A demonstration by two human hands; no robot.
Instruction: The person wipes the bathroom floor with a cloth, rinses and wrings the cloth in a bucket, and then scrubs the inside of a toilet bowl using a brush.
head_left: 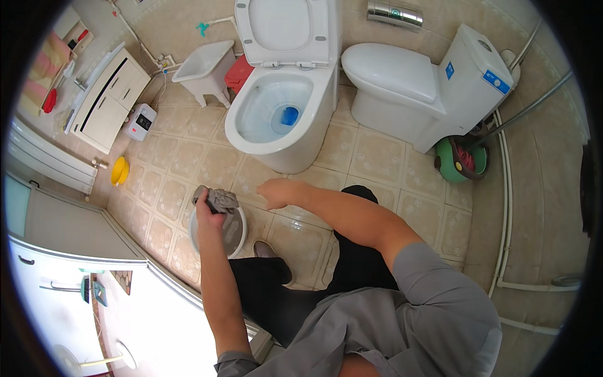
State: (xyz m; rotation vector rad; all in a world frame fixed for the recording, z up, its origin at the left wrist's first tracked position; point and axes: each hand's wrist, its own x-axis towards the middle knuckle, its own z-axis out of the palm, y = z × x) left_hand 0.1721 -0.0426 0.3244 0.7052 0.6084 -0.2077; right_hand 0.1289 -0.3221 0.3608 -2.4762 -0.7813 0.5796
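Observation:
My left hand (210, 215) is closed around a crumpled wet-looking grey cloth (223, 202), held over a white bucket (244, 242). Greyish water shows inside the bucket, which stands on the floor by my shoe. My right hand (277, 192) hangs in the air to the right of the cloth, apart from it. Its fingers are curled together, and I see nothing in them. Just beyond it stands a white toilet (282, 147) with lid and seat raised. Blue colour shows at the bottom of its bowl.
Another toilet (396, 72), lid down, stands to the right, with a green bucket (449, 160) beside it. Farther left are a white basin (204, 63), a red bin (239, 72), a cabinet (113, 94) and a yellow bowl (120, 171). Pipes (502, 207) run along the right wall.

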